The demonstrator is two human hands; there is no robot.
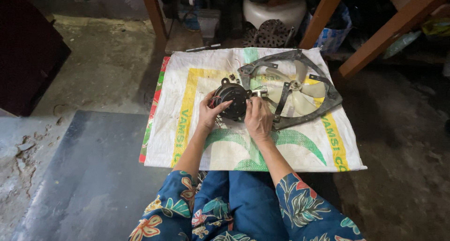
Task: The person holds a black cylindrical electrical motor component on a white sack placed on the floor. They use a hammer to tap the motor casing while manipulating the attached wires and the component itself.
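Head view: motor (233,101), black and round, sits mid-sack (220,147), shaft end pointing right into the fan frame (328,98). Motor-to-blade (300,88) axis runs roughly left-right. Left hand (208,112) clamped on motor's left side, right hand (258,116) gripping its right side near the shaft. Frame's far corner lies near the sack's right edge; open sack below and left of the hands. Sack lies on a rough concrete floor (108,67), dark mat (93,175) at left, wooden legs (389,30) behind.
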